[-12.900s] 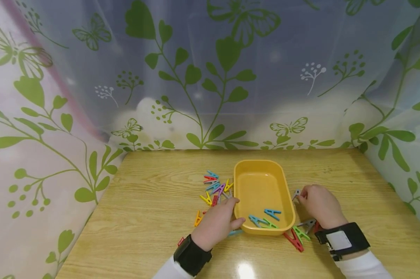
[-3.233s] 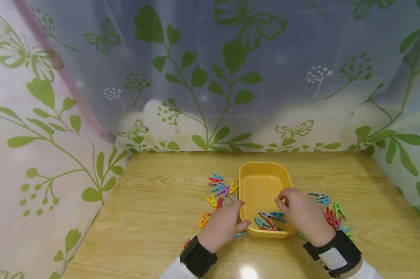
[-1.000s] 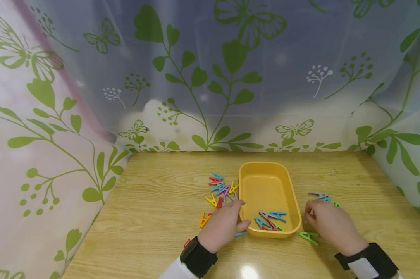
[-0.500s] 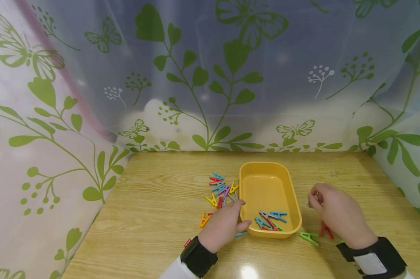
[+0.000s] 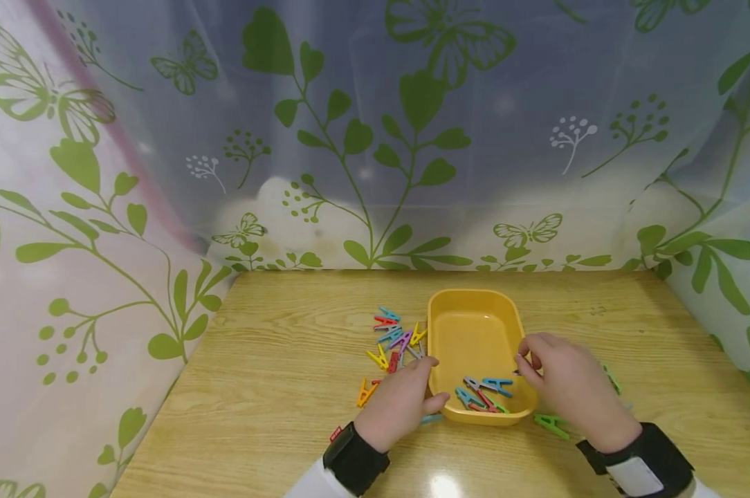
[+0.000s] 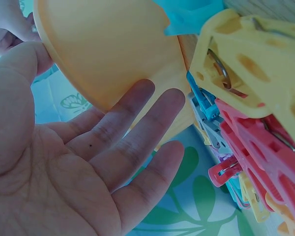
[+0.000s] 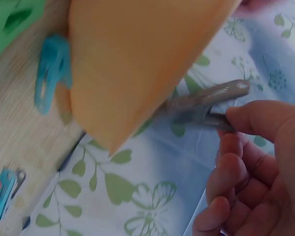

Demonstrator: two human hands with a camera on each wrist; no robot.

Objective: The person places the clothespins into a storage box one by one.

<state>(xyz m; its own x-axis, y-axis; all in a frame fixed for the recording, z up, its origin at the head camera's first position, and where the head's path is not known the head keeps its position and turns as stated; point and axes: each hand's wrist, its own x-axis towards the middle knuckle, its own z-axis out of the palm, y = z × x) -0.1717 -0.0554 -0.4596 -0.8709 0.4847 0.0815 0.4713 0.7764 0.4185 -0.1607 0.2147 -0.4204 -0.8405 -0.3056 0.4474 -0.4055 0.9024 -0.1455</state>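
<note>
A yellow plastic tray (image 5: 470, 339) stands on the table, with several blue, grey, red and green clothespins (image 5: 482, 395) at its near end. My left hand (image 5: 395, 404) rests at the tray's left side; the left wrist view shows its fingers (image 6: 147, 123) extended along the outer wall. Between thumb and fingertips, my right hand (image 5: 577, 387) pinches a grey clothespin (image 7: 206, 101) at the tray's right rim. In the head view that clothespin is almost wholly hidden by the fingers.
Several mixed clothespins (image 5: 403, 340) lie left of the tray, partly behind the left hand. A green clothespin (image 5: 552, 425) sits near the tray's right corner. Another green one (image 5: 611, 378) shows beyond the right hand. A patterned curtain (image 5: 362, 173) hangs behind the wooden table (image 5: 275, 387).
My right hand picked up a grey clothespin at the right and moved left with it to the tray's rim. Since the oldest frame, clothespins were added to the tray. The left hand stays put.
</note>
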